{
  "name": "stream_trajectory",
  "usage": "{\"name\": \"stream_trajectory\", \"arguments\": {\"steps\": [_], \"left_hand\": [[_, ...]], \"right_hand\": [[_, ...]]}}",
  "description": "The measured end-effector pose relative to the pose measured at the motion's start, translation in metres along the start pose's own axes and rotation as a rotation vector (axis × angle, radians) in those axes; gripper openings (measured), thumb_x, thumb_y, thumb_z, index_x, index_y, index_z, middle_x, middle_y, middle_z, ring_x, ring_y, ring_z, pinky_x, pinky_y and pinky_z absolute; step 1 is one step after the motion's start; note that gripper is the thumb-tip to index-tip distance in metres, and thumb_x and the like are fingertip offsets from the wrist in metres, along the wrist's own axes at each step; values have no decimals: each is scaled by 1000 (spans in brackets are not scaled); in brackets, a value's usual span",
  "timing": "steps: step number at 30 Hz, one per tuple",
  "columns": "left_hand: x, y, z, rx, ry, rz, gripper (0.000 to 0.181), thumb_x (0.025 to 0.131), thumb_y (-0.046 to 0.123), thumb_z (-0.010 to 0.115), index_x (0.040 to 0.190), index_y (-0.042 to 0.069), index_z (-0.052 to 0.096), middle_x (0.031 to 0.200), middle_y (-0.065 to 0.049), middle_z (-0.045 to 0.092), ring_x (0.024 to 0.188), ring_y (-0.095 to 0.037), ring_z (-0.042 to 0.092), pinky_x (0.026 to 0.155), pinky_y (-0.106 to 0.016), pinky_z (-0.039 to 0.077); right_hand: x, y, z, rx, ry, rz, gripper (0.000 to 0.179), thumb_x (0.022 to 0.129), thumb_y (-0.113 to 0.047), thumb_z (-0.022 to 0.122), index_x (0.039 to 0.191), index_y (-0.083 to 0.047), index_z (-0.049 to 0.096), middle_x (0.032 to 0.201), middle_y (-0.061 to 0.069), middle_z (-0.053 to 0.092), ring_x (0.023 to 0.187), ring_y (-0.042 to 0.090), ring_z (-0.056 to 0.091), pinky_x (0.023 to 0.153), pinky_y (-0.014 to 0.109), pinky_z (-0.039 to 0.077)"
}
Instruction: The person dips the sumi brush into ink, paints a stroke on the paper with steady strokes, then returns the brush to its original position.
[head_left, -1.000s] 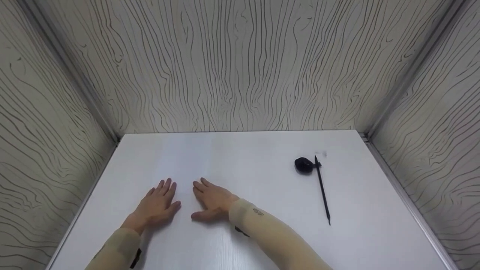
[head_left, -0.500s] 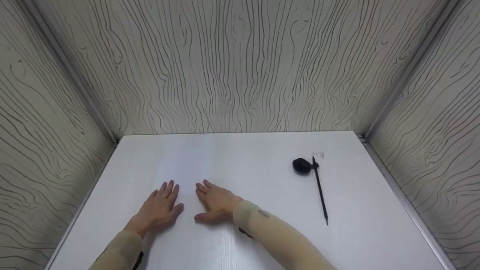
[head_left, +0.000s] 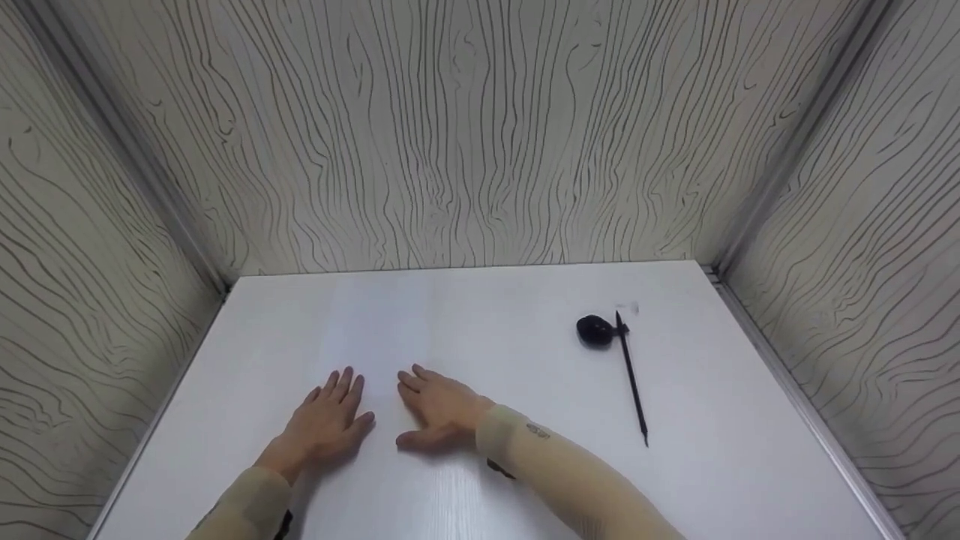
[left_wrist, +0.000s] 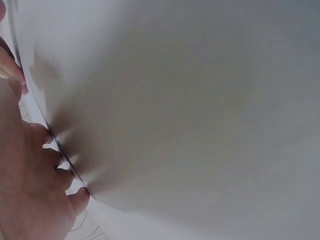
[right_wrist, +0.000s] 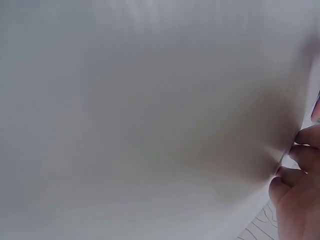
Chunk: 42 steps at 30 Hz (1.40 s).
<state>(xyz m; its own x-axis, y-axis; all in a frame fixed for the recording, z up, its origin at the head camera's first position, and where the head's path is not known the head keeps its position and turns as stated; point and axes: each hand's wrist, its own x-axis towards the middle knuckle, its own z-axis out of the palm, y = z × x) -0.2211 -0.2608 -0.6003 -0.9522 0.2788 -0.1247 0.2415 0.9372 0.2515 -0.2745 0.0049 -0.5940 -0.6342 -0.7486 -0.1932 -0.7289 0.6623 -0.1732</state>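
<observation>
In the head view my left hand lies palm down on the white tabletop, fingers extended forward and thumb out to the right. To its right rests my right hand, also palm down, its fingers pointing left and its thumb spread toward me. A narrow gap separates the two hands. Just beyond the fingertips is a faint bluish-white patch. Both wrist views show fingertips along the white surface. At the right, apart from the hands, a slim black brush-like stick leans across the tab of a small round black dish.
Wood-patterned panels rise at the back and both sides of the table. A small grey smudge marks the surface by the stick's upper tip. Metal edging runs down the right side.
Both hands have slid slightly rightward and toward me over the table, keeping about the same spacing. The head view has shifted a little. The dish and stick stay put on the table.
</observation>
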Motion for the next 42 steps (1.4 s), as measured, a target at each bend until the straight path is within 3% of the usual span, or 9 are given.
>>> {"name": "stream_trajectory", "arguments": {"steps": [11,33,42], "left_hand": [[3,16,1,-61,-19,15,83,115,54,48,173,-4,34,185,-29,26,173,-54,24,137,-75,25],[10,47,7,-102,-43,36,85,114,56,50,175,0,32,187,-25,23,175,-50,20,139,-73,21],[13,60,8,-110,-69,36,85,114,57,48,175,1,32,187,-23,23,176,-48,19,140,-72,21]], "right_hand": [[-15,9,-1,-22,24,-24,100,106,-81,44,177,-11,34,188,5,30,176,28,29,143,37,27],[-49,28,5,51,0,13,101,105,-82,42,179,-16,30,189,2,24,178,27,22,144,41,23],[-60,36,6,-45,14,-12,100,106,-80,44,176,-8,36,187,8,31,176,32,30,143,38,27]]}}
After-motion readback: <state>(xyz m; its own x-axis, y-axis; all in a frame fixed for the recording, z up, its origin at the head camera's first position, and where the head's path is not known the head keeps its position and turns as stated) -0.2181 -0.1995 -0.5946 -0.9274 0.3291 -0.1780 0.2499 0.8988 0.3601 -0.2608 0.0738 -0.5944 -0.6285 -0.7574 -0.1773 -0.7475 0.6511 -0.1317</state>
